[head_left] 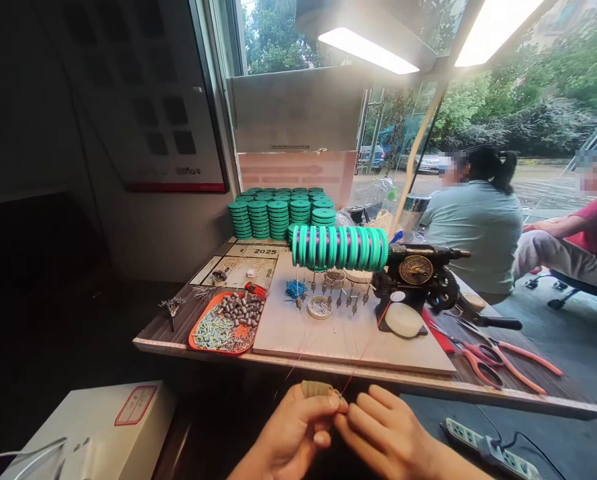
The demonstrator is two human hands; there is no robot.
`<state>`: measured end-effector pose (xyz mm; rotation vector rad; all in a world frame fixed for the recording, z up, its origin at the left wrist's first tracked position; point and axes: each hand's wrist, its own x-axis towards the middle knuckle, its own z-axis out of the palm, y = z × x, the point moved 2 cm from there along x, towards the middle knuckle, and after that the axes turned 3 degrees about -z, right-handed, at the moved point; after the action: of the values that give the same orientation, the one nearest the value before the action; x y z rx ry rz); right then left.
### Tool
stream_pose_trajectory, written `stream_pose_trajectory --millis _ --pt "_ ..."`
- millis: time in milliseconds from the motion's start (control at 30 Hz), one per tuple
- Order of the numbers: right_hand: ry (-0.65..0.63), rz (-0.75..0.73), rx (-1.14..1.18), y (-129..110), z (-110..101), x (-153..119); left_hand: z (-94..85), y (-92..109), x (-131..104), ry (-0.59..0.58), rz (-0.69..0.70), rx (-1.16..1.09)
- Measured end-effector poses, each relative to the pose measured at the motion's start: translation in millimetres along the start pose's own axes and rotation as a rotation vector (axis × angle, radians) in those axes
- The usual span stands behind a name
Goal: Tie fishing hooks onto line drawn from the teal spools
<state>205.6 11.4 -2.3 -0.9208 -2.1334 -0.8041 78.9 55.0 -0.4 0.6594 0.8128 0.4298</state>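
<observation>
My left hand and my right hand meet below the table's front edge, fingertips pinched together on a thin red line. The left hand also holds a small tan piece against its fingers. The line runs up over the table toward a black hand-crank winder, which carries a row of green spools on its shaft. Small sinkers on hooks hang under the spools.
An orange tray holds lead weights and small tubes. Stacks of green spools stand at the back. Orange-handled pliers and scissors lie at the right. A power strip and a white box sit lower down. Two people sit at the right.
</observation>
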Motion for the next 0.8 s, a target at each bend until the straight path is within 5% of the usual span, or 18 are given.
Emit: stream_pose_trajectory --millis 200,500,667,800 --pt "-0.018 -0.022 -0.025 -6.2 2.2 -1.5 -3.2 7.5 -2.5 0.097 0.206 0.188" --pt "-0.016 -0.029 0.003 3.9 -5.9 6.6 1.4 -4.1 1.3 -0.009 -0.01 0.007" --pt "-0.055 -0.032 0.103 1.9 2.9 -5.9 0.0 -3.0 3.1 0.012 0.058 0.133" --pt "-0.152 0.003 0.262 -2.7 10.8 -17.4 -1.9 -1.8 6.6 0.14 0.17 0.35"
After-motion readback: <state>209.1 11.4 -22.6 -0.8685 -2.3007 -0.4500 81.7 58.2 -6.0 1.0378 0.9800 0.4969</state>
